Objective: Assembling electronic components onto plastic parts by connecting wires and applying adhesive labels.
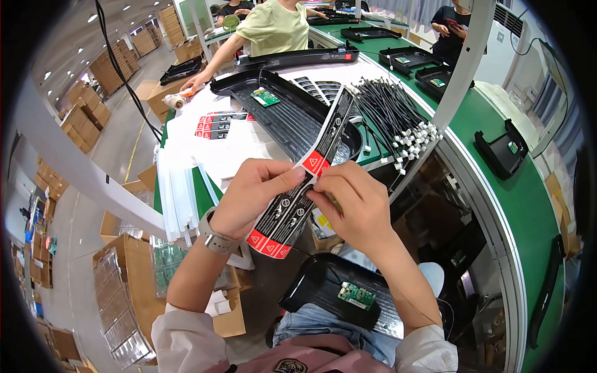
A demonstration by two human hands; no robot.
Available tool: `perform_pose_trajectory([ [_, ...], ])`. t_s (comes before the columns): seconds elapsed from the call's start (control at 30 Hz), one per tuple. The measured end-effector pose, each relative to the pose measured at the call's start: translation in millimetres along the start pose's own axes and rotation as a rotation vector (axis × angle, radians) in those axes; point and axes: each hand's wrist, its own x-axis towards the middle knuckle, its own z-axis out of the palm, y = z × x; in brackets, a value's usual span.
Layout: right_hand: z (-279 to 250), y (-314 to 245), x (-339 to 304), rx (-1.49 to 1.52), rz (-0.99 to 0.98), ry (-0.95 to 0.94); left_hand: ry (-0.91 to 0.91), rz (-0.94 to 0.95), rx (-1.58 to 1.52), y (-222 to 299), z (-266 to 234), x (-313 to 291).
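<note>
Overhead, both hands' fingers (297, 176) pinch a label strip (305, 186) above the green conveyor (497, 118) amid stacked cartons (84, 121).

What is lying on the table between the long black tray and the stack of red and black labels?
In the head view, between the long black tray and the stack of labels lie only white sheets; nothing else shows there.

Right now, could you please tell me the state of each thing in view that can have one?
Label strip: held up off the bench, pinched by both hands.
Left hand: closed on the strip.
Right hand: fingertips pinching the strip's edge.
Black housing: resting on the lap, green circuit board showing.
Long black tray: lying on the bench.
Cable bundle: lying loose on the bench.
</note>
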Motion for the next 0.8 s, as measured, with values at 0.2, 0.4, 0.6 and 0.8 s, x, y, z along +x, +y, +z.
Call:
perform_pose_trajectory([
  [0.2,-2,-8,3,0.360,0.336,-0.056,-0.022,0.029,0.025,2,-3,-4],
  [0.4,6,-7,2,0.322,0.270,-0.001,0.052,0.033,0.016,6,-5,-8],
  [0.6,6,-9,1,0.105,0.140,-0.002,0.053,0.083,0.212,7,-15,-3],
  [0.8,-47,-26,-27,-0.079,0.198,0.035,0.461,0.314,0.652,13,-101,72],
])
